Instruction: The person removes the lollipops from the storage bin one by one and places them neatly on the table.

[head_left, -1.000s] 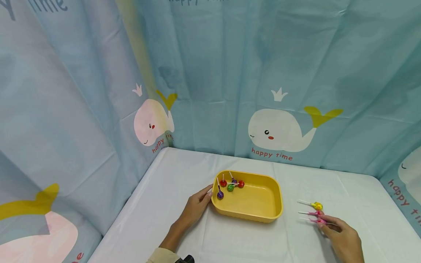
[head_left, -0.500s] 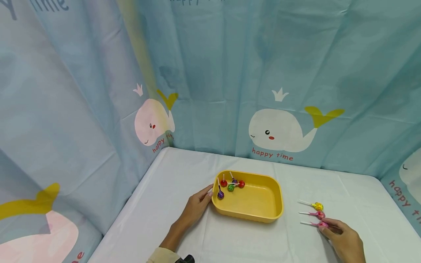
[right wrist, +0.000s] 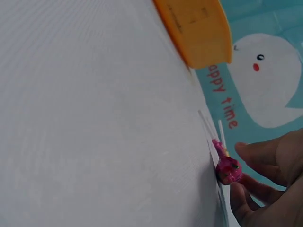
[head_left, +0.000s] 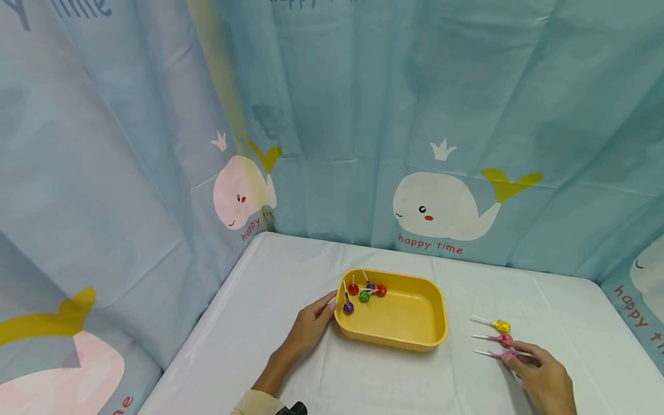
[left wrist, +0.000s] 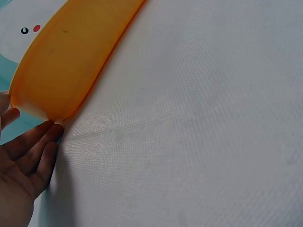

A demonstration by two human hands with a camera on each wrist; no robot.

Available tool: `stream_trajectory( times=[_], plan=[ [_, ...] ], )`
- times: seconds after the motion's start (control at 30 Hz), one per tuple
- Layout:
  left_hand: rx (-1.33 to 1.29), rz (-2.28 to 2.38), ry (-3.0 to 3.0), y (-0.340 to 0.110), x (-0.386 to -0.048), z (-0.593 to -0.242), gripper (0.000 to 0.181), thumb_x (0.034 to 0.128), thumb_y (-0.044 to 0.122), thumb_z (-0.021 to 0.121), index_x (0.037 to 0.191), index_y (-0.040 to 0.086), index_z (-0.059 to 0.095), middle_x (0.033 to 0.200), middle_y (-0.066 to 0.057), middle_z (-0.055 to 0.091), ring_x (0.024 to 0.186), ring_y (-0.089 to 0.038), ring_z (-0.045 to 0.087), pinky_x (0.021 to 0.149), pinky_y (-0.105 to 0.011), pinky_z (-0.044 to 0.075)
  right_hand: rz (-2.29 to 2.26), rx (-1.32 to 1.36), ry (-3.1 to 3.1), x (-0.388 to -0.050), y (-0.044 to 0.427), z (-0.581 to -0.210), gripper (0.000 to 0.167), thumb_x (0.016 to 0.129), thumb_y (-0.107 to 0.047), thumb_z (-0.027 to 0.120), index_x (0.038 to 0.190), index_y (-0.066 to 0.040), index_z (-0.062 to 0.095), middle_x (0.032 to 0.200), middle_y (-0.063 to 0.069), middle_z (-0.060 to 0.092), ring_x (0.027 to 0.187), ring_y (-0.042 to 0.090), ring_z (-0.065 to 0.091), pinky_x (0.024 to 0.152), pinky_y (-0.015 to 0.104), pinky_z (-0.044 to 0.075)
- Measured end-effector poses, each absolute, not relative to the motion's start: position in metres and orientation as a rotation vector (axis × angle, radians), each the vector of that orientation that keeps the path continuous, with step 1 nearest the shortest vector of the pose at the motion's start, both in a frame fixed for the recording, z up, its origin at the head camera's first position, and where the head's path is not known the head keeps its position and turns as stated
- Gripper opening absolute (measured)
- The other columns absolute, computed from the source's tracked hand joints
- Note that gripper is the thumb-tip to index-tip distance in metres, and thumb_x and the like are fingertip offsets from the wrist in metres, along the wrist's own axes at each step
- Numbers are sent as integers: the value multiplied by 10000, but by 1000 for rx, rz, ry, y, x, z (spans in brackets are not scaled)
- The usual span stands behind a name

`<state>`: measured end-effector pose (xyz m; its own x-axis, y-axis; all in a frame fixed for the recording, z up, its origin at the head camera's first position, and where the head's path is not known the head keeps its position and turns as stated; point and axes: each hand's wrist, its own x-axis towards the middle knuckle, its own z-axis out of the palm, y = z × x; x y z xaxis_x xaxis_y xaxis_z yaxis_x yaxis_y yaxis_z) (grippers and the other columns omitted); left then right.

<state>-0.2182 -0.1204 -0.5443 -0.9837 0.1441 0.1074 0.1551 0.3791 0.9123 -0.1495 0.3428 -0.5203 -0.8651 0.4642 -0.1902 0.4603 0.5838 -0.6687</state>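
In the head view my left hand (head_left: 309, 328) rests on the left end of a yellow tray (head_left: 394, 342), thumb and fingers at its rim. Several lollipops, such as a purple one (head_left: 348, 308) and a green one (head_left: 365, 296), lie at the tray's left. My right hand (head_left: 542, 374) is at the nearest pink lollipop (head_left: 493, 353), which lies on the table. In the right wrist view its candy ball (right wrist: 229, 171) sits by the loosely bent fingers, the upper digit slightly apart. Beyond it lie another pink lollipop (head_left: 504, 339) and a yellow one (head_left: 501, 326), sticks pointing left.
A white cloth (head_left: 373, 380) covers the table. Blue curtains (head_left: 337, 196) printed with whales hang along its back and left edges. White cloth separates the tray from the row of lollipops on the right.
The nearest pink lollipop has shifted slightly toward the person and come to rest. My right index finger has lifted a little from it. The left hand and tray stay put.
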Motion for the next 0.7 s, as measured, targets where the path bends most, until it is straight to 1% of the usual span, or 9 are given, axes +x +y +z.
stream_trajectory(
  times=[0.13, 0.27, 0.3, 0.37, 0.4, 0.47, 0.5, 0.6, 0.7],
  plan=[
    [-284, -1726, -2601, -120, -218, -543, 479, 1115, 422, 546, 1546, 214, 579, 1552, -51, 584, 1481, -325, 503, 1229, -537, 402, 1190, -819, -2782, -150, 340, -513, 565, 976, -340, 795, 1404, -7, 637, 1321, 356, 619, 1204, 524, 544, 843, 566, 554],
    [-279, -1717, -2609, -121, -218, -543, 481, 1116, 427, 542, 1548, 218, 576, 1550, -55, 586, 1478, -329, 506, 1228, -540, 404, 1192, -791, -2751, -153, 334, -507, 539, 986, -326, 784, 1398, -8, 641, 1349, 357, 613, 1251, 534, 522, 939, 655, 527],
    [-279, -1714, -2611, -121, -218, -543, 482, 1117, 430, 540, 1549, 220, 575, 1550, -56, 585, 1479, -330, 505, 1227, -544, 404, 1194, -783, -2739, -153, 332, -506, 538, 984, -328, 786, 1396, -12, 644, 1349, 348, 623, 1263, 525, 522, 934, 626, 533],
    [-279, -1711, -2614, -121, -218, -543, 482, 1116, 433, 540, 1549, 225, 575, 1551, -56, 585, 1480, -334, 503, 1228, -551, 401, 1192, -761, -2713, -153, 330, -503, 539, 974, -334, 799, 1390, -22, 659, 1346, 324, 649, 1277, 496, 535, 911, 505, 555],
    [-279, -1712, -2613, -121, -218, -543, 482, 1115, 433, 541, 1549, 226, 575, 1552, -57, 584, 1481, -336, 501, 1229, -553, 399, 1199, -752, -2701, -153, 330, -502, 548, 967, -344, 806, 1388, -23, 662, 1339, 316, 659, 1270, 484, 545, 859, 406, 559],
    [-280, -1712, -2612, -120, -218, -543, 483, 1114, 435, 543, 1549, 228, 576, 1554, -56, 582, 1482, -338, 500, 1230, -556, 397, 1212, -747, -2676, -154, 327, -500, 557, 958, -361, 815, 1386, -34, 671, 1338, 294, 673, 1249, 441, 576, 743, 239, 499],
    [-280, -1712, -2612, -120, -218, -543, 483, 1114, 436, 542, 1550, 230, 575, 1554, -55, 582, 1482, -336, 500, 1231, -555, 396, 1215, -744, -2663, -154, 326, -499, 554, 954, -368, 819, 1381, -44, 679, 1333, 279, 685, 1228, 403, 595, 689, 186, 447],
    [-280, -1707, -2614, -120, -218, -544, 482, 1115, 436, 541, 1550, 232, 574, 1555, -52, 581, 1482, -331, 502, 1230, -552, 397, 1239, -730, -2625, -155, 321, -496, 564, 943, -404, 826, 1370, -59, 695, 1341, 226, 703, 1030, 123, 673, 618, 108, 459],
    [-278, -1701, -2618, -120, -218, -544, 479, 1116, 433, 539, 1550, 233, 575, 1555, -51, 582, 1480, -329, 504, 1229, -550, 399, 1283, -682, -2577, -155, 316, -495, 549, 931, -396, 841, 1361, -81, 706, 1280, 119, 756, 844, -166, 580, 641, 93, 520]
  ],
)
